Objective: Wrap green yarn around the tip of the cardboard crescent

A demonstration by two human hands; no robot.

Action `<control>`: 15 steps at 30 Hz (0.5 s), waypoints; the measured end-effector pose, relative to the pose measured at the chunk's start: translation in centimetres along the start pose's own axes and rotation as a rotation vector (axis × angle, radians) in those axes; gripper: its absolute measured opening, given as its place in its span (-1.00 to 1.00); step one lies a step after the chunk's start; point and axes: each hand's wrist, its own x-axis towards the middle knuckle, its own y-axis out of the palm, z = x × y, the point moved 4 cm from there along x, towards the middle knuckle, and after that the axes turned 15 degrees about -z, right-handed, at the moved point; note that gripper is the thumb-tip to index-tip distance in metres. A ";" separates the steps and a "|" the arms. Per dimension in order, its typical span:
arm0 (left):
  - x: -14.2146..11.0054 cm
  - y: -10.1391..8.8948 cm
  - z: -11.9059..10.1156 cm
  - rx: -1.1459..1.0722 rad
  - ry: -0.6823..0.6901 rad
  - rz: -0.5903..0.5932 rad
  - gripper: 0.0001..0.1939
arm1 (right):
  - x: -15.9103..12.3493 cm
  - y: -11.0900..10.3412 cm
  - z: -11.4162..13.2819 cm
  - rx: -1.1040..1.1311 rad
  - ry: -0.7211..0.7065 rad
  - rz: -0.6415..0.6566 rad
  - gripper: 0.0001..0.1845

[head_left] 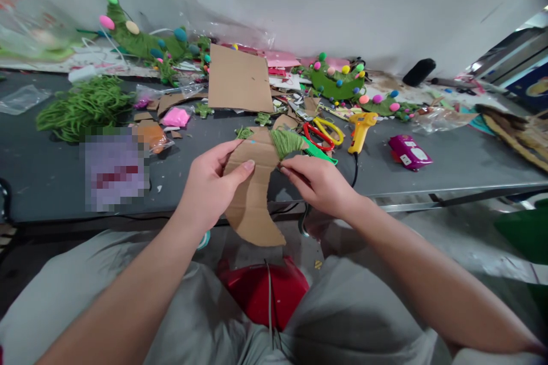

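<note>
Left hand (pixel 216 182) pinches curved brown cardboard piece (pixel 252 199), lower end out past front edge of flat grey worktop (pixel 377 177), open room below; right hand (pixel 319 182) narrow, fingertips at green yarn wrap (pixel 287 142), exact grip unclear.

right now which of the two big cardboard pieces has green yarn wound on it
The curved piece, wrapped at its upper right end; the straight-edged sheet behind it has none.
</note>
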 end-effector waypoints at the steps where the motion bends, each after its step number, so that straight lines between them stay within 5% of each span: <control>1: 0.0 0.0 0.1 0.008 0.014 0.003 -0.46 | 0.0 0.0 0.0 -0.005 0.005 0.003 -0.72; 15: 0.1 0.1 0.1 -0.039 -0.037 0.016 -0.45 | 0.0 -0.7 0.2 -0.018 0.002 0.005 -0.73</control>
